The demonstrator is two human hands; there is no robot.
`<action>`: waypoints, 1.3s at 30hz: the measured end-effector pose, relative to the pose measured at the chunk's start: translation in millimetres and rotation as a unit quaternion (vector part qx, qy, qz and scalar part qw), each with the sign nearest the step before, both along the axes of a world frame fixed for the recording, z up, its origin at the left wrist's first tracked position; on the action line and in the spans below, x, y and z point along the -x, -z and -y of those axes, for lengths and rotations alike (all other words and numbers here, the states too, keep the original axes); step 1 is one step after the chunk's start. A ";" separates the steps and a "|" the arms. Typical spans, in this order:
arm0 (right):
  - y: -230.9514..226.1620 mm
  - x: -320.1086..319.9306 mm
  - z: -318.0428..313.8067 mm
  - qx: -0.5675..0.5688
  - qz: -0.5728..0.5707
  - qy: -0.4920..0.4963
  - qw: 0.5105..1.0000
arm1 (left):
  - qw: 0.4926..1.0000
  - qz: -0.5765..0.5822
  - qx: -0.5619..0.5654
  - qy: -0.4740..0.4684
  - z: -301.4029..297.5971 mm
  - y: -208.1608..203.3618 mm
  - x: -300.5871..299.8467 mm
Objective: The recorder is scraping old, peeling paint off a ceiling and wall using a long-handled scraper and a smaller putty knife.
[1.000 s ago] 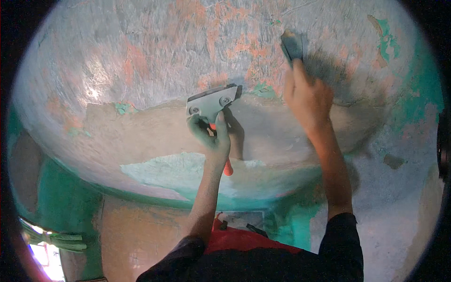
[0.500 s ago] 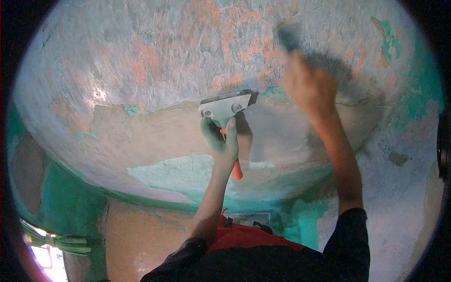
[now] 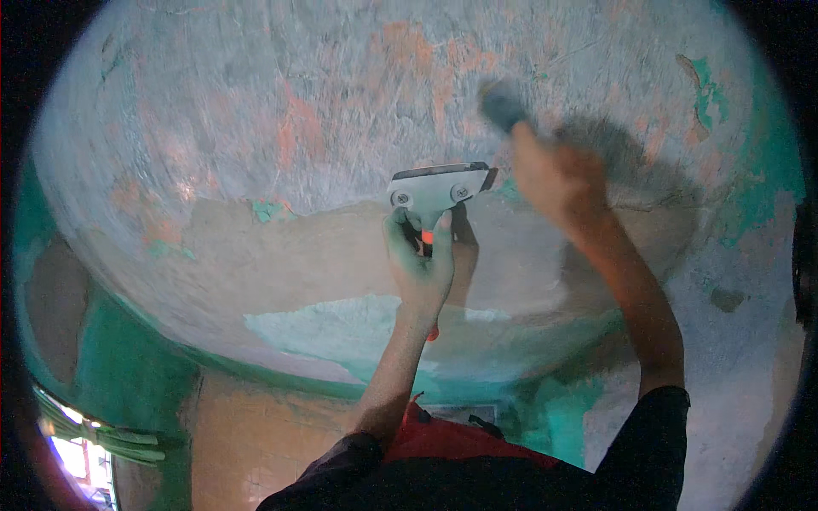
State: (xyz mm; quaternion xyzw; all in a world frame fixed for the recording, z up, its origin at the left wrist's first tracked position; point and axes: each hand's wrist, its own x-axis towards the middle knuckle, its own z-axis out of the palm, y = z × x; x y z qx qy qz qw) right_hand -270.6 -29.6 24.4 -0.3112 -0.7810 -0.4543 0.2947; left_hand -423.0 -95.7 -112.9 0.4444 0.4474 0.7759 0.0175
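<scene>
My left hand [image 3: 419, 260] is closed around the handle of a wide wall scraper [image 3: 439, 184], its pale head fixed with two screws and a dark blade along the top. An orange-red part of the handle shows between my fingers and below the hand. The blade lies close to the peeling wall [image 3: 319, 247]; whether it touches, I cannot tell. To the right and higher, my right hand [image 3: 562, 175] is closed on a small dark flat-headed tool [image 3: 503, 106], smeared by motion, so its kind is unclear. It is over the rough, scratched grey area with orange patches.
Bare plaster and pale green paint [image 3: 341, 328] run below the scratched area. A green patch [image 3: 707, 94] flakes at the upper right. Lower left hang a green curtain [image 3: 111, 439] and a bright window [image 3: 81, 464]. Tan panelling [image 3: 256, 434] stands below.
My right hand's dark tool has swung down and to the left across the wall. The view has shifted slightly, and my left hand with the scraper now appears farther right.
</scene>
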 end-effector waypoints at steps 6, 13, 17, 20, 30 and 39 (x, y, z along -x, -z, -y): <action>-0.6 6.5 -5.3 0.000 -0.043 0.006 0.999 | 1.000 -0.020 -0.016 -0.003 -17.8 9.5 -4.2; -19.1 8.0 -5.8 -0.006 -0.132 0.002 0.991 | 0.999 0.011 -0.029 0.029 -17.0 8.9 -9.1; -16.9 5.7 -2.2 -0.014 0.048 -0.042 0.998 | 0.999 0.006 -0.026 0.028 -16.3 10.5 -9.5; -39.7 3.9 -3.2 -0.039 -0.122 0.002 0.992 | 0.998 0.025 -0.048 0.040 -19.8 17.7 -9.4; -3.7 -15.0 -10.0 -0.031 -0.078 -0.030 0.996 | 0.998 0.036 -0.042 0.006 -21.0 25.8 -8.7; 41.9 -25.8 -7.2 0.042 -0.162 -0.037 0.985 | 1.000 0.022 0.002 0.004 -18.6 27.4 -7.6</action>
